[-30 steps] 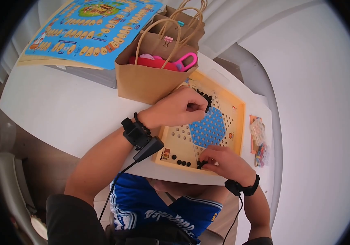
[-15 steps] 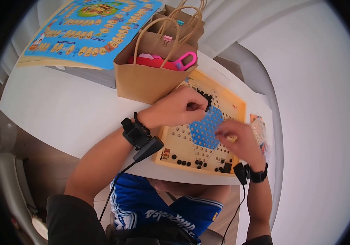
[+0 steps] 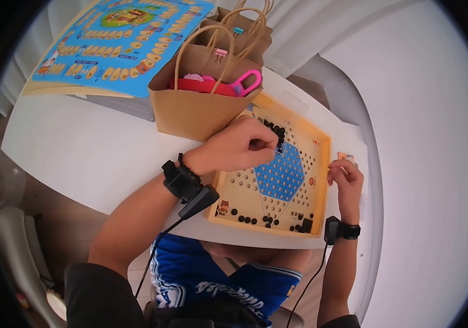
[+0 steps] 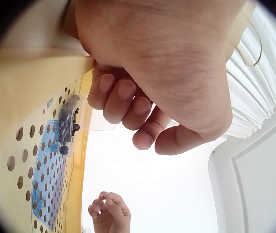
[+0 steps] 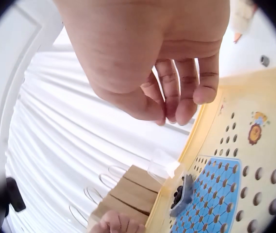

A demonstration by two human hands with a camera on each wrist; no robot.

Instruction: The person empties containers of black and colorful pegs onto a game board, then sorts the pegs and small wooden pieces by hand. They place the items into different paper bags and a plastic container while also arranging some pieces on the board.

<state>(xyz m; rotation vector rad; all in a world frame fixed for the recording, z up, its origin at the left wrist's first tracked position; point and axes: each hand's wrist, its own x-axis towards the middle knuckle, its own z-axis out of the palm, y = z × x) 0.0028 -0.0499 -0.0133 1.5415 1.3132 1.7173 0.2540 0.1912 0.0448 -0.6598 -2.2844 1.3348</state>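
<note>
My left hand [image 3: 239, 145] hangs over the left side of the wooden game board [image 3: 234, 199], fingers loosely curled. In the left wrist view, nothing shows in the left hand [image 4: 152, 82]. Beyond its fingers, a clear box [image 4: 66, 126] holds black pieces. My right hand [image 3: 349, 183] is at the board's right edge. The right wrist view shows the right hand [image 5: 152, 63] with bent, spread fingers and nothing visible between them. Several black pieces [image 3: 268, 221] lie along the board's near edge, near a black square object [image 3: 307, 224].
Paper bags [image 3: 198, 109], one with red and pink things inside, stand behind the board's left side. A blue printed game sheet [image 3: 119, 71] lies at the back left. A small orange item [image 3: 345, 156] is behind my right hand. A small dark piece [image 5: 264, 60] lies outside the board.
My right hand has left the black pieces at the near edge, crossed the board's right part and moved to its right edge. The left hand has stayed in place.
</note>
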